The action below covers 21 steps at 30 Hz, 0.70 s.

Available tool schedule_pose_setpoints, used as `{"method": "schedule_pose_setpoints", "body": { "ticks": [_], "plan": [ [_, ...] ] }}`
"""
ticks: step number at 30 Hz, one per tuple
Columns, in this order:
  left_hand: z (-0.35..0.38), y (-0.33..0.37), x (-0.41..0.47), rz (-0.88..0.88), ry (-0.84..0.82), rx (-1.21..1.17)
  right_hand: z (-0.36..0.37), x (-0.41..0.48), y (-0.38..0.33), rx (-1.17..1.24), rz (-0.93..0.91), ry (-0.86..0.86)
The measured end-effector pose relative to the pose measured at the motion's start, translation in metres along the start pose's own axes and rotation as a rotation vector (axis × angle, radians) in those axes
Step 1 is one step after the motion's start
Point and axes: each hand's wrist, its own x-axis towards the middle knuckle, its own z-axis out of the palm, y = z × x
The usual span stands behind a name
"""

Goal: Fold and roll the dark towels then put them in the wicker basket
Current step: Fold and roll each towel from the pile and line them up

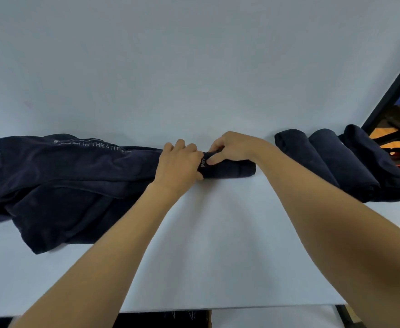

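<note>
2 hands, both bare, were engaged on 1 item, the centre towel (232, 170).

Item 1: centre towel, dark navy. It lay across the white counter (218, 245), with its right part wound into a short, tight roll. A few small white letters (203, 163) showed on the roll.
- The left hand (179, 162) was clamped over the roll's left end, fingers curled down around the cloth.
- The right hand (229, 147) sat on top of the same roll, just beside the left hand, with thumb and fingertips pinching the outer layer.
- Both forearms reached in from the near edge of the counter.

Item 2: heap of dark towels (59, 185), unfolded and rumpled, left of the centre towel and touching it. Where one cloth ended and the next began could not be told. A line of white lettering (95, 144) ran along the heap's upper fold and was only partly readable.

Item 3: rolled towels (329, 159), same dark navy, right of the centre towel and apart from it, lying side by side on the counter. 2 were tight rolls. A 3rd, farthest from the centre towel, was looser and sat at the counter's edge.

Surroundings: a pale wall (194, 55) rose behind the centre towel. A black post (390, 91) slanted beyond the rolled towels.
</note>
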Motion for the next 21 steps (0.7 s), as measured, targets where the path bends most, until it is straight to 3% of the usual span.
{"method": "schedule_pose_setpoints", "body": {
  "ticks": [5, 9, 12, 14, 18, 21],
  "plan": [
    [-0.003, -0.015, 0.031, -0.026, -0.156, -0.087, 0.031, -0.006, -0.004, -0.378, -0.174, 0.314],
    [-0.002, -0.019, 0.048, -0.161, -0.295, -0.268, 0.06, -0.001, 0.003, -0.68, -0.137, 0.456],
    [-0.003, -0.002, 0.036, -0.378, -0.038, -0.309, 0.055, 0.007, -0.003, -0.608, -0.044, 0.466],
    [0.001, 0.011, 0.021, -0.479, 0.154, -0.405, 0.047, 0.004, -0.005, -0.434, 0.046, 0.415],
    [0.014, 0.047, 0.011, -0.518, 0.063, -0.931, 0.022, -0.015, 0.002, -0.127, 0.246, 0.279],
    [0.014, 0.077, 0.016, -0.414, 0.013, -1.046, 0.011, -0.031, 0.017, -0.094, 0.325, 0.262]
  ]
}}
